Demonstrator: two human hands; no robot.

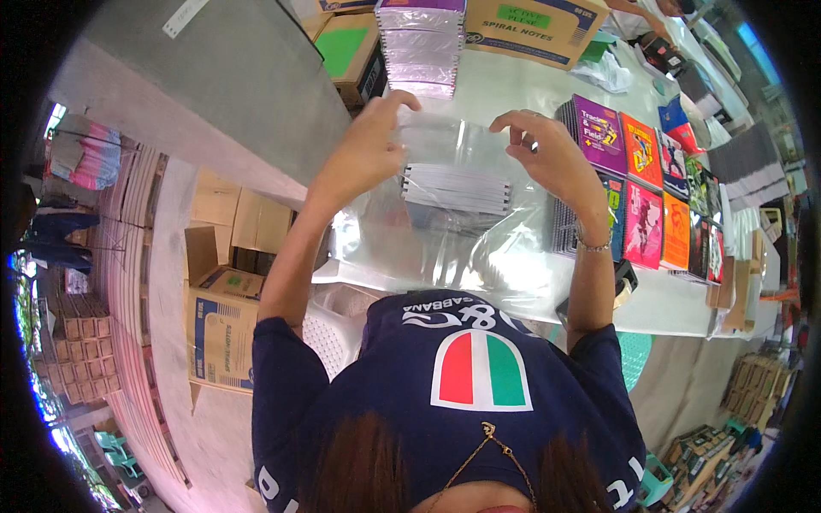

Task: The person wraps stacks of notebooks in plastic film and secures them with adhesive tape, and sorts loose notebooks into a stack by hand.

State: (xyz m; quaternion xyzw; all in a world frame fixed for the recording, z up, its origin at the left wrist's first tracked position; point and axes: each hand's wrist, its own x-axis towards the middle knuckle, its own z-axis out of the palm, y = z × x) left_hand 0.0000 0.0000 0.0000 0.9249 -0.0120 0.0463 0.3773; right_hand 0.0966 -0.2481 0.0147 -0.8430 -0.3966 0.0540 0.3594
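A stack of spiral notebooks [457,190], seen by its white page edges, lies on the table in front of me. Clear plastic film [462,137] covers and surrounds it, spreading shiny over the tabletop. My left hand [363,154] hovers at the film's far left side, index finger stretched out and thumb apart from it. On the other side, my right hand [554,158] has bent fingers with a gap to the thumb. Neither hand visibly grips anything, though whether the fingertips touch the film is hard to tell.
Rows of colourful spiral notebooks [643,224] stand at my right. A tall wrapped notebook stack [422,51] and a cardboard carton [530,30] are at the far side. A grey panel [214,77] borders the left; an open carton [227,329] sits below it.
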